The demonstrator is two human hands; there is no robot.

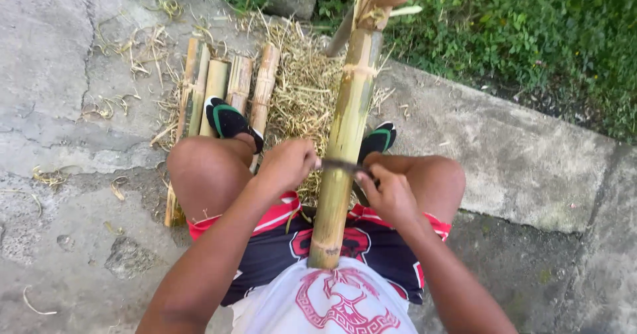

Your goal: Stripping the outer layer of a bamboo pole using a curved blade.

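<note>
A long green-yellow bamboo pole (345,128) runs from my lap up and away between my knees, its near end against my belly. A dark blade (342,166) lies crosswise on the pole. My left hand (286,165) grips the blade's left end. My right hand (388,191) grips its right end, just right of the pole. Both hands sit level with my knees.
Several split bamboo pieces (225,85) lie side by side under my left foot (229,120). A heap of dry shavings (302,88) covers the cracked concrete ahead. Grass (531,35) borders the slab at the upper right. My right foot (378,138) rests beside the pole.
</note>
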